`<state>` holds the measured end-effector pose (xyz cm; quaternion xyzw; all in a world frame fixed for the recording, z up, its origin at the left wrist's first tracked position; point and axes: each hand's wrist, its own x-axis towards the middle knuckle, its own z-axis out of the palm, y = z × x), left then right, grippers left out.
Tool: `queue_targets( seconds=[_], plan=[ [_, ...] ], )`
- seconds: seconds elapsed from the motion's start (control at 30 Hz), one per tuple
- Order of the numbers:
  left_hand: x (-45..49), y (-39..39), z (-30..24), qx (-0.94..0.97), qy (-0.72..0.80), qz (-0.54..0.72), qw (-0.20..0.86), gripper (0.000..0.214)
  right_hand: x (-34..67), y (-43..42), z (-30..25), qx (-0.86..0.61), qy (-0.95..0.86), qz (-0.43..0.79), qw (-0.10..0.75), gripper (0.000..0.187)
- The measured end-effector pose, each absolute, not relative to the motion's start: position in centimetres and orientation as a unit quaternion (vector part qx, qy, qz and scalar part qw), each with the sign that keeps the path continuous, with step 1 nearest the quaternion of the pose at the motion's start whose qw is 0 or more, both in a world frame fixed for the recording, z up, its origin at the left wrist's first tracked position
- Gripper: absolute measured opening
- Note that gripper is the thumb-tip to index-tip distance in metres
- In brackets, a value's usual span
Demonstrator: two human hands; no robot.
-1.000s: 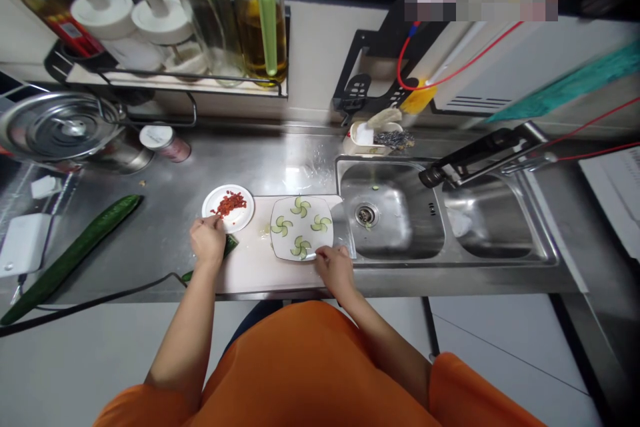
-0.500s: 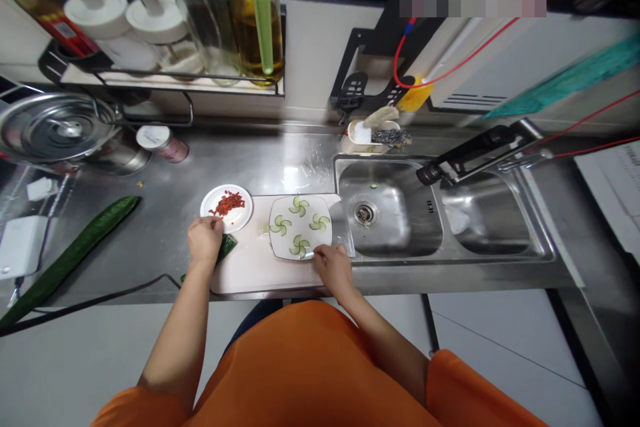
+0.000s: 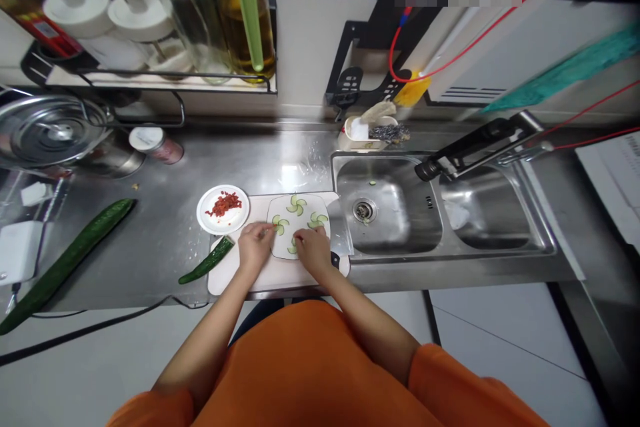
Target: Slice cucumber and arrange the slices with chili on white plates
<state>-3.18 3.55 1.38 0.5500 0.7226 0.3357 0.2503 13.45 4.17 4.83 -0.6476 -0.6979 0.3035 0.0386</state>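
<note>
Where the square plate (image 3: 301, 217) sits on the cutting board (image 3: 260, 275), it carries four cucumber pinwheels (image 3: 296, 204). The near one is partly hidden. Two hands are over the plate's near edge. The left hand (image 3: 254, 245) has its fingertips pinched close by the left pinwheel. The right hand (image 3: 314, 250) is curled, with fingertips on the plate. I cannot tell if either hand holds anything. One short cucumber piece (image 3: 207, 260) lies at the board's left edge. One small round plate (image 3: 225, 222) of red bits (image 3: 224, 204) stands just beside the square plate. One long cucumber (image 3: 65, 260) lies farther left on the counter (image 3: 165, 233). The sink (image 3: 390, 240) on the right has two bowls.
</note>
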Motion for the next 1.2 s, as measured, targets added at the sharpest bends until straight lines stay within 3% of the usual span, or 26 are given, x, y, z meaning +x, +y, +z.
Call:
queue_targets(
  seconds=[1.2],
  plan=[
    [-2.3, 3.8, -0.3, 0.585, 0.737, 0.264, 0.213, 0.02, 10.8, 5.3, 2.1, -0.582, -0.762, 0.281, 0.026, 0.035]
  ],
)
